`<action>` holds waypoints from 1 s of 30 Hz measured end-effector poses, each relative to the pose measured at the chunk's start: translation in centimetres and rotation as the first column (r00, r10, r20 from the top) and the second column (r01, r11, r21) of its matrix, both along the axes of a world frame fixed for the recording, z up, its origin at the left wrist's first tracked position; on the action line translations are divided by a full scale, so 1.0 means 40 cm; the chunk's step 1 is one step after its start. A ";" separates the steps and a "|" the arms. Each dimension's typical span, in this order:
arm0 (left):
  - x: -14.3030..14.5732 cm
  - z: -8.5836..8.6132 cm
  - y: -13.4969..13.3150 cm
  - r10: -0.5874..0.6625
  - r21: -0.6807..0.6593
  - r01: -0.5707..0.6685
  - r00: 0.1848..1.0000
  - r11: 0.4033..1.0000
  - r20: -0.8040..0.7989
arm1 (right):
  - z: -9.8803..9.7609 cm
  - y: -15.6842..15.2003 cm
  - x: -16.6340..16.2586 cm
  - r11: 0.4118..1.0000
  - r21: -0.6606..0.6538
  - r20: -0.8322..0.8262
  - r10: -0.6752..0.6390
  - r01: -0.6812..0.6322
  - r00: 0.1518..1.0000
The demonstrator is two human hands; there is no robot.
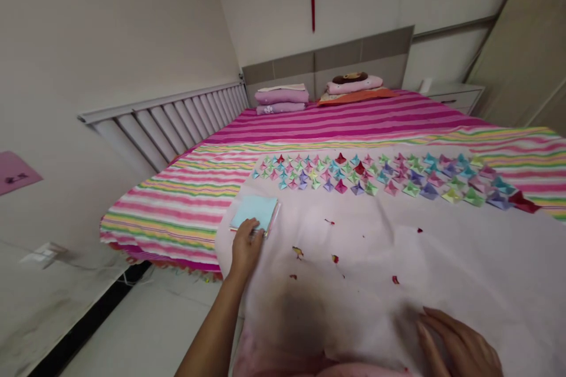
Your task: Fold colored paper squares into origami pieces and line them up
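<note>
My left hand [246,246] reaches out to a stack of square paper sheets [255,212] with a light blue sheet on top, fingers curled onto its near edge. The stack lies on a pale pink cloth [375,259] spread over the bed. My right hand [460,344] rests flat on the cloth at the bottom right, fingers stretched out and holding nothing. Beyond both hands, several small folded paper shapes [375,177] in many colours lie in rows across the cloth.
The bed has a pink, yellow and green striped sheet [186,200]. Folded bedding [281,99] and pillows [354,85] sit by the headboard. A nightstand [455,95] stands at the right. Small red scraps [335,258] dot the cloth. A slatted panel [168,121] lines the left wall.
</note>
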State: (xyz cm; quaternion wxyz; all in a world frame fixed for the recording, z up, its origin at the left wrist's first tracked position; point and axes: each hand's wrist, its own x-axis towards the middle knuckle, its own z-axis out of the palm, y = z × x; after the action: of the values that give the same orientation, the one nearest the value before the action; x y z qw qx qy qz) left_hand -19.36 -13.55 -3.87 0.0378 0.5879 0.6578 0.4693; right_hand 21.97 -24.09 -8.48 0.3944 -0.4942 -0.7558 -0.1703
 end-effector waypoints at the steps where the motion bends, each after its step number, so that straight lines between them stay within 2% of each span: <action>1: -0.002 -0.001 0.006 -0.008 -0.007 0.008 1.000 1.000 -0.003 | 0.005 0.005 -0.008 1.000 0.010 0.001 -0.025 0.025 1.000; 5: -0.011 -0.004 0.021 -0.048 -0.051 0.047 0.999 0.998 -0.007 | 0.017 0.020 -0.030 0.998 0.045 -0.027 -0.042 0.043 0.999; 13: -0.033 -0.012 0.038 -0.105 -0.161 0.109 0.994 0.981 0.034 | 0.010 0.023 -0.029 0.999 0.022 -0.086 -0.023 0.025 0.996; 30: -0.037 0.021 0.038 -0.050 -0.292 0.075 0.995 0.954 0.091 | 0.007 0.026 -0.031 1.000 -0.031 -0.190 -0.005 -0.001 0.982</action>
State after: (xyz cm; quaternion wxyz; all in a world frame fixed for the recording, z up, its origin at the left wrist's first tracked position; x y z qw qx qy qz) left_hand -20.85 -12.04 -3.04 0.1670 0.5763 0.6993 0.3885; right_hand 20.72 -23.05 -8.21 0.4568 -0.5151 -0.7167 -0.1111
